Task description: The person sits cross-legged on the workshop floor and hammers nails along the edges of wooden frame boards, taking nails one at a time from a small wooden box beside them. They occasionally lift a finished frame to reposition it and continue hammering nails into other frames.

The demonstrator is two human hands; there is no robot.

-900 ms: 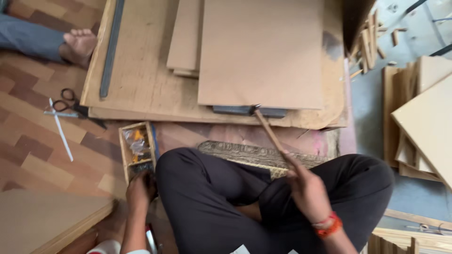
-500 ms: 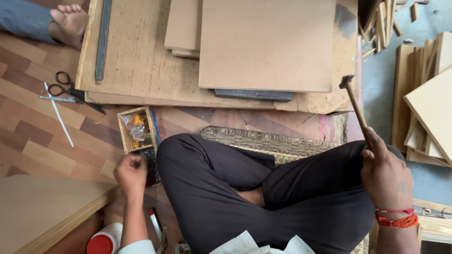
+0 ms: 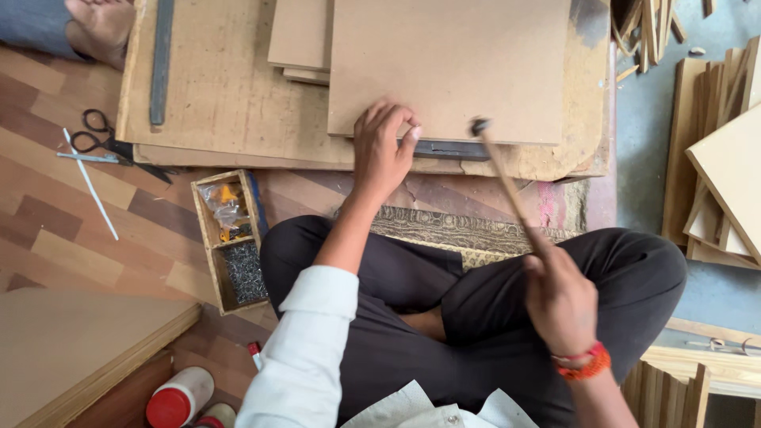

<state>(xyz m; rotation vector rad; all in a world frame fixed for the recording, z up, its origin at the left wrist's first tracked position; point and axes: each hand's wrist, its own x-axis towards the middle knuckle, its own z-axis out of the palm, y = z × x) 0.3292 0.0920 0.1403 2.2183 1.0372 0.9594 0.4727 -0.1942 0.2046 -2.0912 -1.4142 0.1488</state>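
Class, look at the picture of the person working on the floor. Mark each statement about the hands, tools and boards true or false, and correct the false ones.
1. The right hand holds a hammer. True.
2. The left hand rests on the edge of a board. True.
3. The scissors lie on the board. False: they lie on the floor, left of the boards.
4. The small wooden box is empty. False: it holds nails and a small bag.

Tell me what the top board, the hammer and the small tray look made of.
Board: likely MDF or hardboard; even tan, matte face with no grain. Hammer: light wooden handle, dark head, probably metal, though blurred. Tray: raw unfinished wood, pale walls with plain edges. The left hand rests on the board's near edge; the right hand grips the hammer.
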